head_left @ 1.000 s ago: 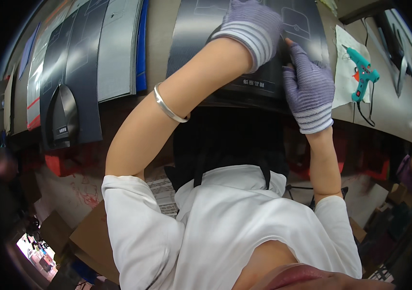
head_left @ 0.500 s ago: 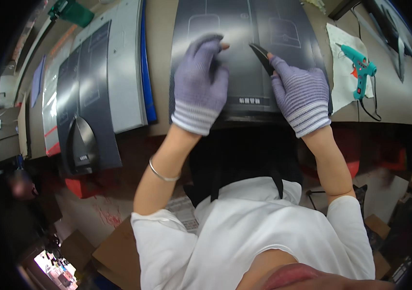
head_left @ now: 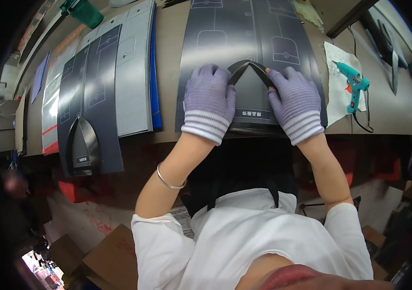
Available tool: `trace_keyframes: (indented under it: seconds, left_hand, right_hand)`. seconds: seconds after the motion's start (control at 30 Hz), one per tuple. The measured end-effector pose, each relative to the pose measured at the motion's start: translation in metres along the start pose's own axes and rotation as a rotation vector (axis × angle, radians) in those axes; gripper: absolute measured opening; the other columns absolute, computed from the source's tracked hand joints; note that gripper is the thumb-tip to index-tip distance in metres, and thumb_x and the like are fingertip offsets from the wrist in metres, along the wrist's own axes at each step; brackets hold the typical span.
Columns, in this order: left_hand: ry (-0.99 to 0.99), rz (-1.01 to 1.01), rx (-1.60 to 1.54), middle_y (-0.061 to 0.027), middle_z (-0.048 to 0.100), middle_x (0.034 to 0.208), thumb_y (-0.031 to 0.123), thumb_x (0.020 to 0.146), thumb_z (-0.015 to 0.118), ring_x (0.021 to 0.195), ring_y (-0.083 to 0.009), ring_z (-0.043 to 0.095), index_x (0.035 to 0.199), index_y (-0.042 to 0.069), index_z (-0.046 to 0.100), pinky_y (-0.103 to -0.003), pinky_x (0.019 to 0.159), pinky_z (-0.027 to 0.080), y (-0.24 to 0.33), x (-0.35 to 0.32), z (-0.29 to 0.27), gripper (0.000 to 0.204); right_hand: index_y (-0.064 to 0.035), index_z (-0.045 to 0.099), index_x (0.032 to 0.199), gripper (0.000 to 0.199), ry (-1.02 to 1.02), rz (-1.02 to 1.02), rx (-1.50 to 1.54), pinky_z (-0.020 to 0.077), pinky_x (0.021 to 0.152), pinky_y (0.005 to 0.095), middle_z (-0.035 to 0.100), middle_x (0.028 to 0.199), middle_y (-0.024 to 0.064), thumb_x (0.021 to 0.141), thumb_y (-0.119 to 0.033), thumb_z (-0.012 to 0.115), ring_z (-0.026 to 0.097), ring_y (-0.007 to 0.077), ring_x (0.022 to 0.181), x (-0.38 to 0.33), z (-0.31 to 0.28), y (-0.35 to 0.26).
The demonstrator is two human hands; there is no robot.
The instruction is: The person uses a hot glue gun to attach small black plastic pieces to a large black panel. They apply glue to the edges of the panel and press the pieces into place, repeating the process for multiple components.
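Gloves of purple knit cover both our hands, which rest on a dark printed sheet [head_left: 252, 34] lying flat on the brown desk [head_left: 167, 53] in front of us. Our left hand [head_left: 209, 101] lies palm down on the sheet, its fingers [head_left: 215, 77] spread and flat, closed on nothing that we can see, with the fingertips touching the left leg of a black arched strip [head_left: 250, 67]. Our right hand [head_left: 297, 102] lies likewise on the sheet, and its forefinger presses on the right leg of the strip; whether the thumb pinches it from below we cannot tell. The strip stands as a pointed arch between the two hands, near the sheet's front edge.

A silver bangle [head_left: 168, 180] sits on our left wrist. To the left lies a stack of grey and dark sheets [head_left: 114, 82], with a finished black arch-shaped piece [head_left: 83, 150] on its near end. To the right, a teal glue gun [head_left: 353, 83] rests on a white cloth [head_left: 336, 92], well apart from our right hand.
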State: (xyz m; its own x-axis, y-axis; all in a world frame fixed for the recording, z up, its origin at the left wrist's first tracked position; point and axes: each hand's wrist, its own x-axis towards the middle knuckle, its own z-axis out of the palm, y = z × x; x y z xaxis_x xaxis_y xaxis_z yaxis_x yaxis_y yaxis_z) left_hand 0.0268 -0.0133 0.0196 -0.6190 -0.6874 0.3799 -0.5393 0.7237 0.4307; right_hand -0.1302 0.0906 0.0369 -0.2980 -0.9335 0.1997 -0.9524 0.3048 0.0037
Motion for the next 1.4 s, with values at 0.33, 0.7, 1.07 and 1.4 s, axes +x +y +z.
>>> trace_keyframes:
  seconds: [0.33,0.7,1.07,1.4]
  left_hand:
    - [-0.327,-0.164,0.185,-0.0178,0.064,0.103,0.024,0.089,0.067,0.097,-0.0351,0.066,0.111,0.004,0.061,-0.045,0.085,0.055,0.010,0.046,0.010,0.030]
    - [-0.312,-0.122,0.252,-0.0156,0.064,0.108,0.026,0.094,0.061,0.103,-0.0325,0.065,0.113,0.010,0.065,-0.045,0.086,0.057,0.013,0.041,0.014,0.025]
    - [-0.269,-0.143,0.225,-0.0160,0.066,0.104,0.021,0.093,0.062,0.100,-0.0335,0.065,0.110,0.010,0.067,-0.045,0.087,0.056,0.012,0.041,0.019,0.021]
    - [-0.306,-0.167,0.207,-0.0155,0.066,0.103,0.021,0.091,0.063,0.099,-0.0331,0.066,0.107,0.012,0.069,-0.044,0.087,0.056,0.009,0.044,0.019,0.020]
  right_hand:
    - [-0.0101,0.064,0.101,0.021,-0.073,-0.047,-0.074,0.0568,0.074,0.0404,0.069,0.094,0.0090,0.092,-0.029,0.061,0.069,0.0250,0.087,0.058,0.018,-0.010]
    - [-0.0124,0.069,0.094,0.016,-0.130,-0.065,-0.173,0.0567,0.069,0.0426,0.072,0.082,0.0114,0.089,-0.025,0.061,0.071,0.0300,0.079,0.082,0.019,-0.014]
    - [-0.0098,0.070,0.098,0.025,-0.079,-0.161,-0.190,0.0568,0.076,0.0457,0.072,0.088,0.0147,0.090,-0.029,0.056,0.070,0.0350,0.085,0.079,0.014,-0.003]
    - [-0.0122,0.075,0.095,0.025,-0.194,-0.072,-0.314,0.0583,0.072,0.0426,0.074,0.086,0.0124,0.091,-0.031,0.058,0.072,0.0314,0.082,0.108,0.015,-0.001]
